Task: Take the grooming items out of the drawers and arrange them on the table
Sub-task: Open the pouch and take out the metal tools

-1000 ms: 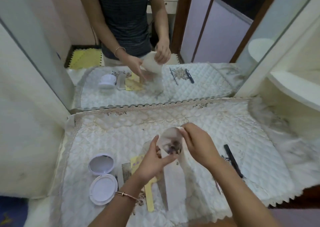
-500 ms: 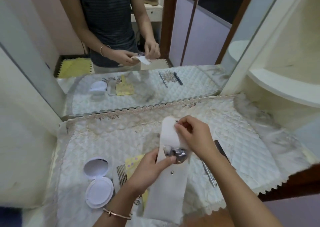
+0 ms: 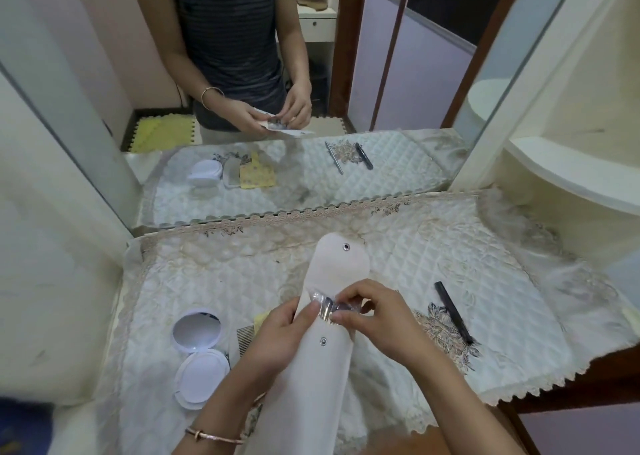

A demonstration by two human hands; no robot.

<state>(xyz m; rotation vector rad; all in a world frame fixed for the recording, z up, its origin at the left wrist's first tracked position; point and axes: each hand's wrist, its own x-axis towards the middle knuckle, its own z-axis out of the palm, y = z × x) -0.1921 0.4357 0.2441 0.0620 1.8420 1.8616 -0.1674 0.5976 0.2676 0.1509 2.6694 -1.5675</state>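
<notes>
Both hands on the white pouch (image 3: pixel 311 378), which hangs over the table's (image 3: pixel 398 253) near edge, flap open with the snap showing. My left hand (image 3: pixel 277 340) is closed around the pouch's left side just under its mouth. My right hand (image 3: pixel 377 319) pinches a crinkly clear wrap (image 3: pixel 329 304) with small metal tools inside, partly out of the mouth.

Risk: wrap looks slippery and the tools loose in it; a quick tug could spill them over the near edge. Pouch body is unsupported, so a slack left grip drops it.

Contents: only that bundle visible; can't tell what's deeper. Already out: open white compact (image 3: pixel 199 350) near the left edge, comb (image 3: pixel 244 338) and yellow card (image 3: pixel 261 317) beside it, black comb (image 3: pixel 453 312) toward the right edge.
</notes>
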